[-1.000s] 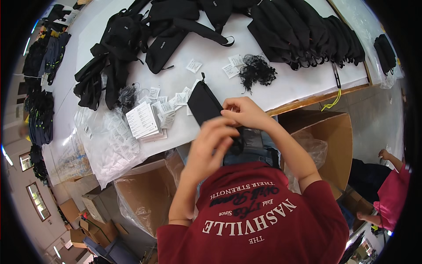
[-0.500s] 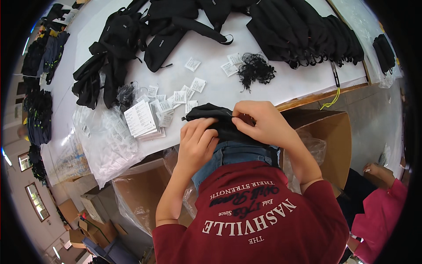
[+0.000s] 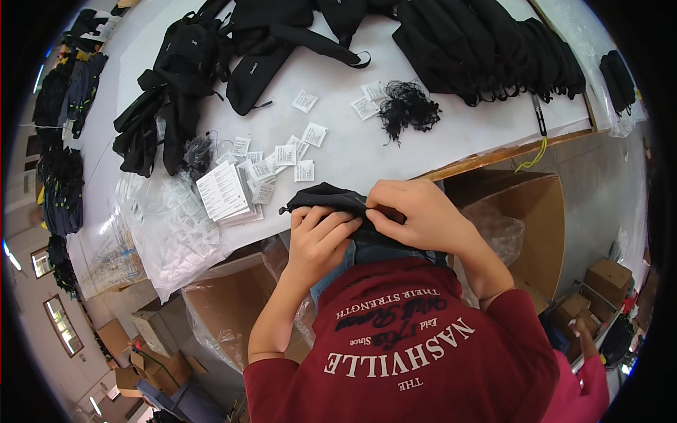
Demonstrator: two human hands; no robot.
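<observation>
A black fabric bag (image 3: 323, 195) lies bunched between my hands, in front of my waist at the table's near edge. My left hand (image 3: 317, 238) has its fingers curled over the bag's left part. Thumb and fingertips of my right hand (image 3: 417, 215) pinch the upper edge of the same bag. Whether a zip or a thread sits in that pinch is too small to tell. Past the bag on the white table (image 3: 338, 155) lie several small clear packets (image 3: 285, 155) with printed labels. A stack of white printed cards (image 3: 224, 192) is left of them.
Black bags (image 3: 190, 56) are heaped at far left, with more in a row (image 3: 479, 49) at far right. A tangle of black cords (image 3: 409, 109) and thread snips (image 3: 539, 116) lie nearer. A plastic sack (image 3: 169, 240) hangs over the edge; cardboard boxes (image 3: 543, 225) stand below. A person in pink (image 3: 578, 388) is at lower right.
Both hands and the black bag have come slightly nearer my body, away from the packets. The person in pink has shifted lower, uncovering boxes behind. My grip looks the same.
</observation>
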